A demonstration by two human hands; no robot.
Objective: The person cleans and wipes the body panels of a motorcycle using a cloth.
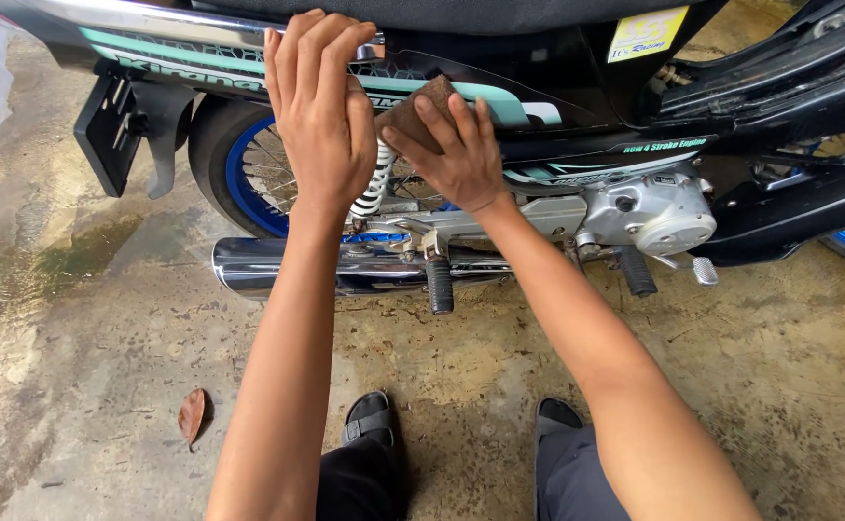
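Brown sponge (420, 114) under right hand (454, 154) on motorcycle panel (538, 116).

Both hands rest on the motorcycle's side panel (538, 111), left hand (321, 111) beside right hand (456, 154), which presses a sponge (413, 111). Below lies the exhaust pipe (277, 265); a leaf (192, 415) sits on the floor (104, 338) at left.

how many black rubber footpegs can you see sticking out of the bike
2. One footpeg hangs just above the chrome exhaust, below the right hand. The other footpeg sits under the silver engine cover. Any on the bike's far side are hidden.
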